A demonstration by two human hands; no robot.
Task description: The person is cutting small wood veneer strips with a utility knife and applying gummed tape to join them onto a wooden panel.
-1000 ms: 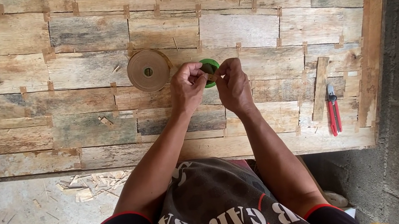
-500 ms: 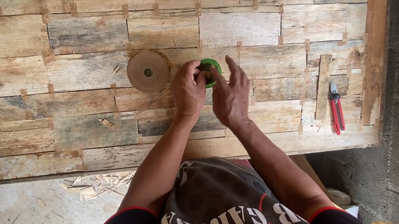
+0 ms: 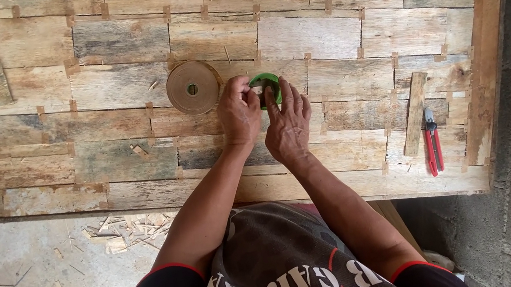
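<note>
Head view: left hand (image 3: 239,111) and right hand (image 3: 287,124) meet over a small green ring-shaped object (image 3: 268,85), fingers pinched on its near edge; the object lies on the patchwork wooden panel (image 3: 119,83), mid-board. Just left of the hands rests a brown tape roll (image 3: 192,88). Well to the right, red-handled pliers (image 3: 433,144) lie beside a loose wooden slat (image 3: 415,112).

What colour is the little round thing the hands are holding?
Bright green. The small ring sits between the left hand and right hand, clearest in the head view.
</note>
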